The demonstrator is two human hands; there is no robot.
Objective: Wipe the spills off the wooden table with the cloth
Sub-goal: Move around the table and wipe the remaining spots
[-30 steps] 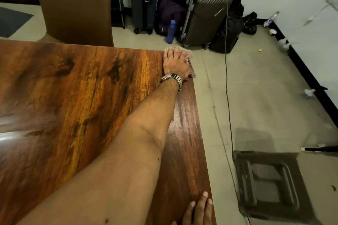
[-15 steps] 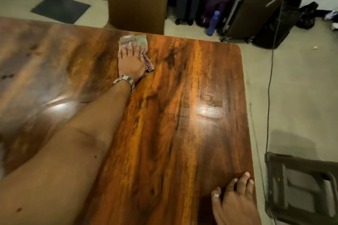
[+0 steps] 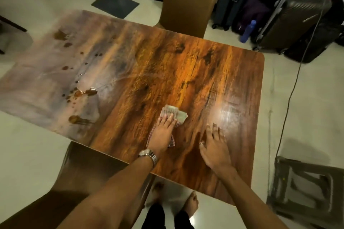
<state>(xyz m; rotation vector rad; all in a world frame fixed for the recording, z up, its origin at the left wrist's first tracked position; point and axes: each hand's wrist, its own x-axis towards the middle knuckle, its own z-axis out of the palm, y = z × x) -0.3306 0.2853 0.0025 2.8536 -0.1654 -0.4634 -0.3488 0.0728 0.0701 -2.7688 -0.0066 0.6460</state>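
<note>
Your wooden table (image 3: 214, 72) carried most of the risk: its right half looked clean and glossy, but the left half was under glare, so thin smears there could easily have gone unnoticed. The brown spills (image 3: 81, 92) sat well apart from the cloth, strung out in puddles and droplets toward the far left corner; a single broad sweep through them could have dragged liquid across the clean wood or pushed it over the near edge onto the chair (image 3: 78, 169) and floor. The checked cloth (image 3: 175, 115) lay flat near the table's near edge, and being small, it might have soaked through before the puddles were gone. Your left hand (image 3: 162, 135) pressed it down with spread fingers, palm on top rather than grasping. Your right hand (image 3: 214, 147) rested open and empty on the wood just beside it, likely to leave prints on the polish.
</note>
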